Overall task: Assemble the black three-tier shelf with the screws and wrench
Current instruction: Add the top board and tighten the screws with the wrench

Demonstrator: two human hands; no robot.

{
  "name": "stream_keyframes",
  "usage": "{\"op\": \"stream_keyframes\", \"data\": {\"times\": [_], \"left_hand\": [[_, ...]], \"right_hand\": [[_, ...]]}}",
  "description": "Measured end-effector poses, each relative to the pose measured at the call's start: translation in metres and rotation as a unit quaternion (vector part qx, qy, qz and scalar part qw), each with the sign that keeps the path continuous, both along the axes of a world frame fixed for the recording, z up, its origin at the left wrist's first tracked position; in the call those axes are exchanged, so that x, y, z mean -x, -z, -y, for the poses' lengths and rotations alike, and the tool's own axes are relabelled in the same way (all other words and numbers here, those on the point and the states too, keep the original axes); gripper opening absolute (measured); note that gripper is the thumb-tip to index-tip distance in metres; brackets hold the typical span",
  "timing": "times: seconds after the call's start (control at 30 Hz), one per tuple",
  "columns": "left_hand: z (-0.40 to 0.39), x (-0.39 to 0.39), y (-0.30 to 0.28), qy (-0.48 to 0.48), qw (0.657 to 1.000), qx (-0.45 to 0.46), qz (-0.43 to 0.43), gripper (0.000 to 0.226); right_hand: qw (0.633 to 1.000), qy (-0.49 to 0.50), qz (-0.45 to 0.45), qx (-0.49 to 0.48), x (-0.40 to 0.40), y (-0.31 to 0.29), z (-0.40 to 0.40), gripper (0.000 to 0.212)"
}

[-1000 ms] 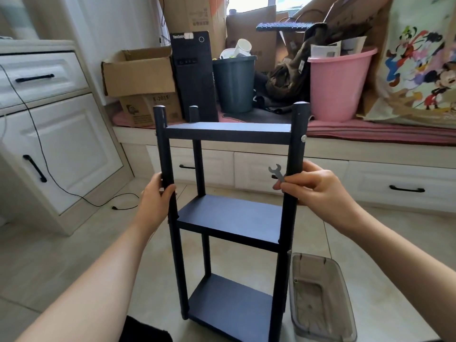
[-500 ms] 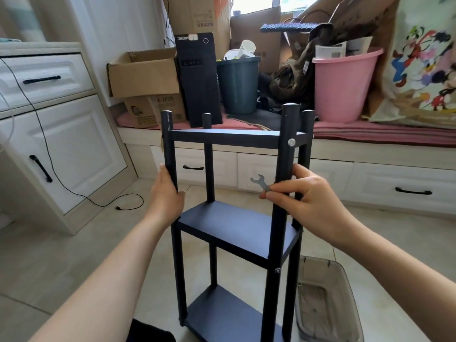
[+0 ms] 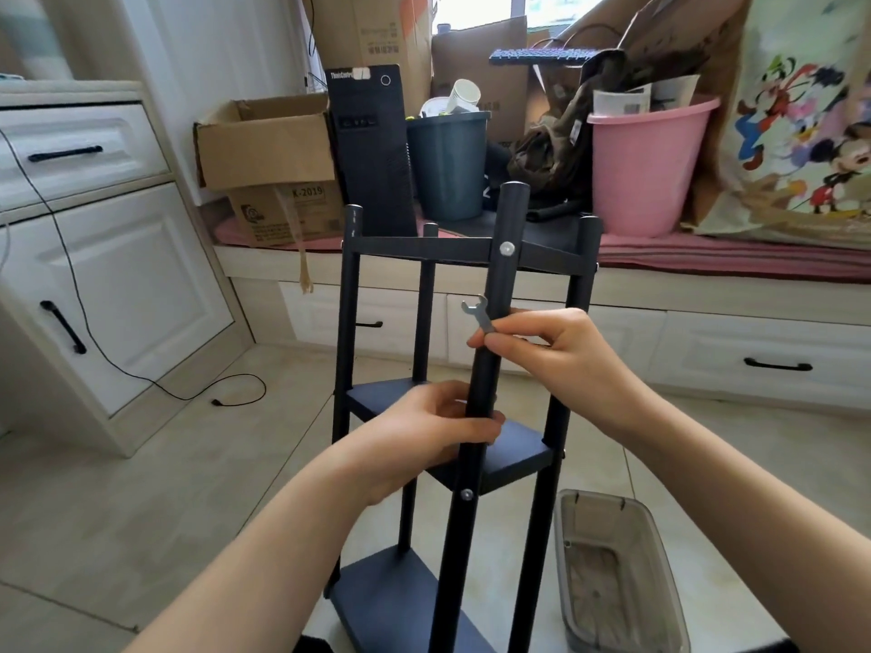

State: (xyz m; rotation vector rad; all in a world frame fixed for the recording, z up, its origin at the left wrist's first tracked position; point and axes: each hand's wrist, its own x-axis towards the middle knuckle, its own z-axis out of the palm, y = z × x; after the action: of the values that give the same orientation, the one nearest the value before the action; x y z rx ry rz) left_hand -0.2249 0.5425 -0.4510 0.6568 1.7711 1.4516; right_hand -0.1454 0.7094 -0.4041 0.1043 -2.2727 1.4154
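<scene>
The black three-tier shelf (image 3: 424, 249) stands upright on the tiled floor, one corner post turned toward me. Silver screw heads show on that near post at the top tier (image 3: 507, 248) and the middle tier (image 3: 466, 494). My left hand (image 3: 424, 428) grips the near post just above the middle tier. My right hand (image 3: 561, 360) pinches a small silver wrench (image 3: 478, 315) against the same post, below the top screw. The wrench's open jaw points up and left.
A clear grey plastic tray (image 3: 612, 572) sits on the floor at the lower right of the shelf. Behind it runs a window bench with a pink bucket (image 3: 650, 167), dark bin (image 3: 447, 162), computer tower and cardboard boxes. White cabinets stand left, with a black cable (image 3: 141, 379) on the floor.
The shelf has turned so that a corner post faces me. My left hand left the far-left post and now grips the near post. My right hand stayed on the post with the wrench.
</scene>
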Motion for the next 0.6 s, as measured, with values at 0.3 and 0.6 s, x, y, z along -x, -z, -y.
{"op": "stream_keyframes", "data": {"times": [0.3, 0.6], "left_hand": [[-0.019, -0.02, 0.013, -0.172, 0.975, -0.087, -0.109, 0.019], [-0.016, -0.017, 0.008, -0.164, 0.969, -0.104, -0.151, 0.012]], "right_hand": [[0.998, -0.021, -0.004, 0.064, 0.007, -0.004, -0.009, 0.016], [0.994, 0.036, -0.041, 0.091, 0.009, 0.001, -0.015, 0.018]]}}
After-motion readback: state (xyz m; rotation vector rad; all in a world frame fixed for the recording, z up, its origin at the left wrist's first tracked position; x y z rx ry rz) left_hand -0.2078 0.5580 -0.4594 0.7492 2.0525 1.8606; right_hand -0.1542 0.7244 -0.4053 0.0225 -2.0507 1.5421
